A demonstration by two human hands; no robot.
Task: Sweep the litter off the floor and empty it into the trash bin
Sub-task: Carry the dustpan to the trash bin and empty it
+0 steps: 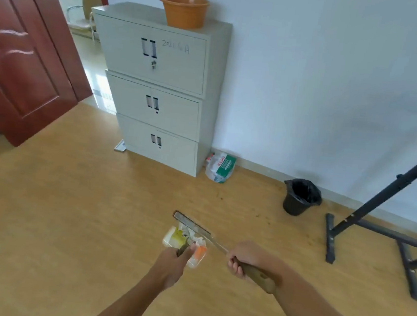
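My left hand [174,261] grips the short handle of a pale dustpan [167,241] held low over the wooden floor. In the pan lies litter [190,234]: crumpled white paper, a yellow-green wrapper and an orange piece. My right hand [239,260] is closed around the brown handle of a sweeper [191,224]. Its thin metal shaft ends in a flat bar that rests against the far side of the dustpan. The black trash bin [301,197], lined with a black bag, stands by the wall to the right, well apart from the dustpan.
A grey three-tier cabinet [157,96] carries an orange basin [184,11]. A plastic bag [220,168] lies beside the cabinet. A black metal stand [375,227] occupies the right. A dark red door [19,60] stands open at the left.
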